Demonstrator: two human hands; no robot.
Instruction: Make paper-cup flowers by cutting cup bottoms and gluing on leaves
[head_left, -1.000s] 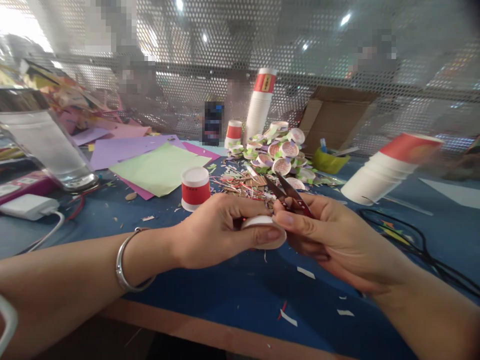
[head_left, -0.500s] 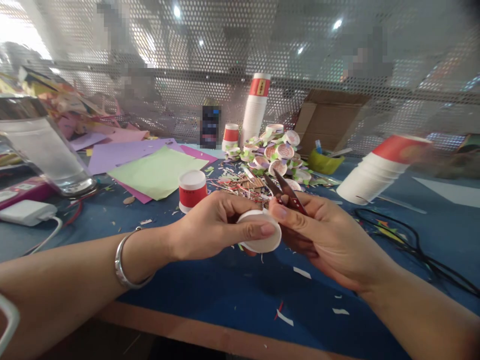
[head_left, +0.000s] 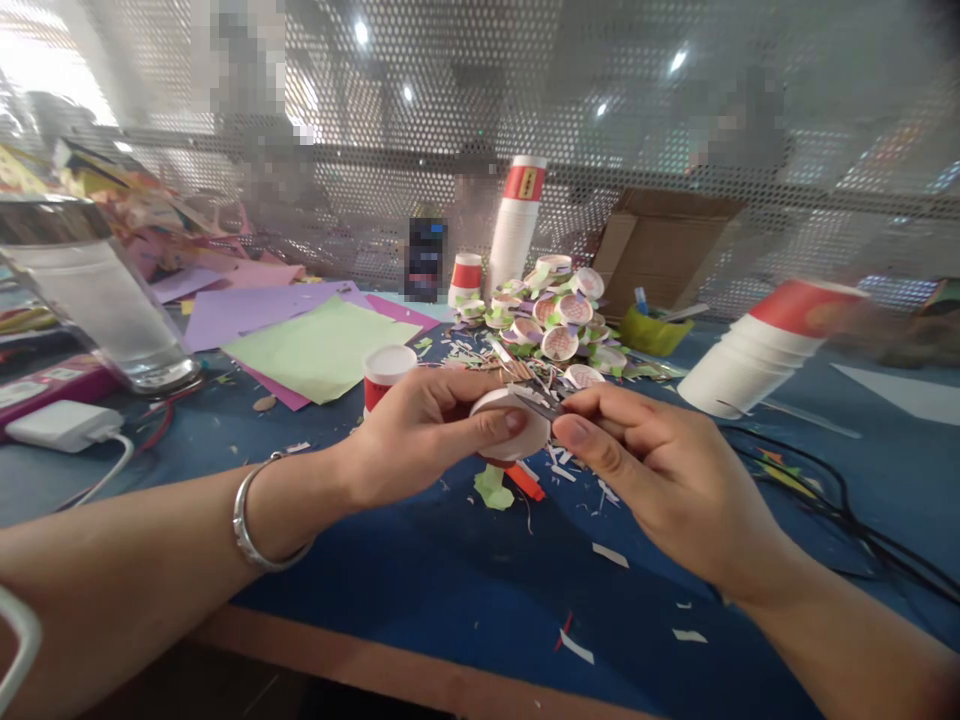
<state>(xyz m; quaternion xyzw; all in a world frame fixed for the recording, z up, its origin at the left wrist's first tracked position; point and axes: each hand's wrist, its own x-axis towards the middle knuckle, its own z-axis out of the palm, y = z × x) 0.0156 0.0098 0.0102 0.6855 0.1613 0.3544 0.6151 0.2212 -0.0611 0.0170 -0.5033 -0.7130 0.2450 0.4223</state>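
Note:
My left hand (head_left: 424,430) pinches a round white cut-off paper cup bottom (head_left: 531,437), thumb across its face and fingers behind. At the disc's upper right edge lie the dark blades of a pair of scissors (head_left: 541,402). My right hand (head_left: 660,470) is closed around the scissors; its fingers cover the handles. Just under the disc show a crumpled green paper piece (head_left: 493,488) and a red strip (head_left: 527,480). A red-and-white paper cup (head_left: 390,366) stands behind my left hand, partly hidden by it.
A heap of cut cup bottoms (head_left: 559,310) sits ahead beside a tall cup stack (head_left: 516,235). Another cup stack (head_left: 750,360) leans at the right, near black cables (head_left: 832,490). Coloured sheets (head_left: 322,345) and a glass of water (head_left: 124,310) are at left. Paper scraps litter the blue table (head_left: 420,590).
The scissors, held upward with blades apart before, now lie across the disc's edge, pointing left. My left hand has raised the disc slightly, uncovering the green piece and red strip.

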